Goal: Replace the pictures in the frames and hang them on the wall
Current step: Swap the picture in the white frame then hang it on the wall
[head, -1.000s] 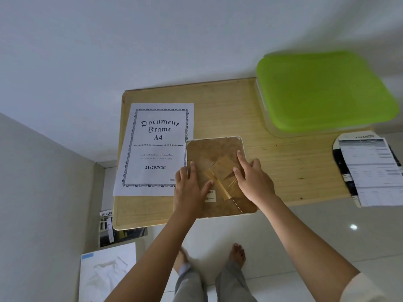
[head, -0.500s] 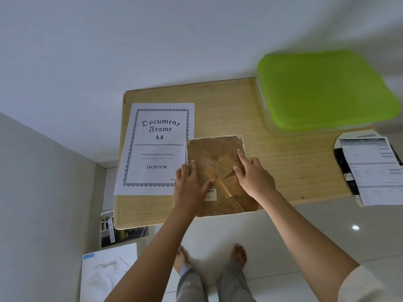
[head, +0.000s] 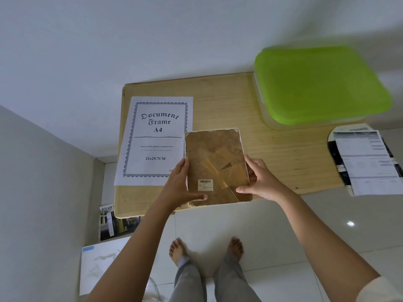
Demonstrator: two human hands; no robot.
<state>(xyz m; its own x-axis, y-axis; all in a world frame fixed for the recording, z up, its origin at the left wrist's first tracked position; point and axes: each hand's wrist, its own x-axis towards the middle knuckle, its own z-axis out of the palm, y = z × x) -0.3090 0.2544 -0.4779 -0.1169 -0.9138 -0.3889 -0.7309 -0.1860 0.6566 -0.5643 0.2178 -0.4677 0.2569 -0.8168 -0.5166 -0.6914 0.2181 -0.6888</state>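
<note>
Head view, frame: I see the picture frame lying back-side up at the near edge of the wooden table, just right of the A4 sheet.
Left hand: I read the left hand gripping the frame's left edge, with the thumb across the back.
Right hand: the right hand grips the right edge, thumb on the back.
Far right: a green-lidded box and printed papers.
</note>
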